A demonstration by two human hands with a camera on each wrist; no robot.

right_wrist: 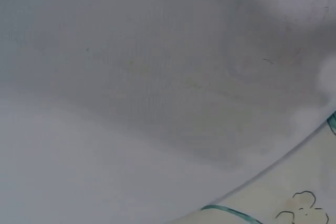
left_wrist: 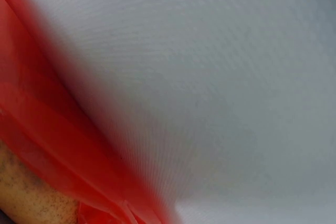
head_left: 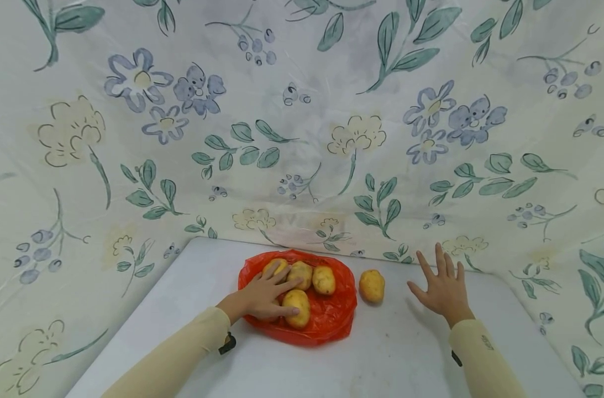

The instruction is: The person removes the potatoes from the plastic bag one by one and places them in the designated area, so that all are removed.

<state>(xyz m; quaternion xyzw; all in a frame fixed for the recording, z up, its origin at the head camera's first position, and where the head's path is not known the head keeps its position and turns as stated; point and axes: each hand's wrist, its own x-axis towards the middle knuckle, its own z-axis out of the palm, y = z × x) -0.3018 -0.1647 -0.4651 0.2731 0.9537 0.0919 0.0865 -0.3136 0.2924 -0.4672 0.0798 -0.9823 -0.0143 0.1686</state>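
A red plastic bag (head_left: 331,326) lies spread on the table with several potatoes on it, among them a front potato (head_left: 299,313) and a right-hand potato (head_left: 324,279). My left hand (head_left: 264,296) rests over the potatoes at the left, fingers spread, thumb on the front one. Outside the bag, just to its right, sits a single potato (head_left: 372,286). My right hand (head_left: 443,290) is farther right with fingers spread, apart from that potato and holding nothing. In the left wrist view, the bag (left_wrist: 63,124) and part of a potato (left_wrist: 31,195) show; the hand is mostly out of frame.
The white table (head_left: 396,354) ends at a back edge against a floral-patterned cloth (head_left: 302,166) that rises behind and at both sides. In the right wrist view, a shadow falls on the tabletop (right_wrist: 79,171) near its curved edge.
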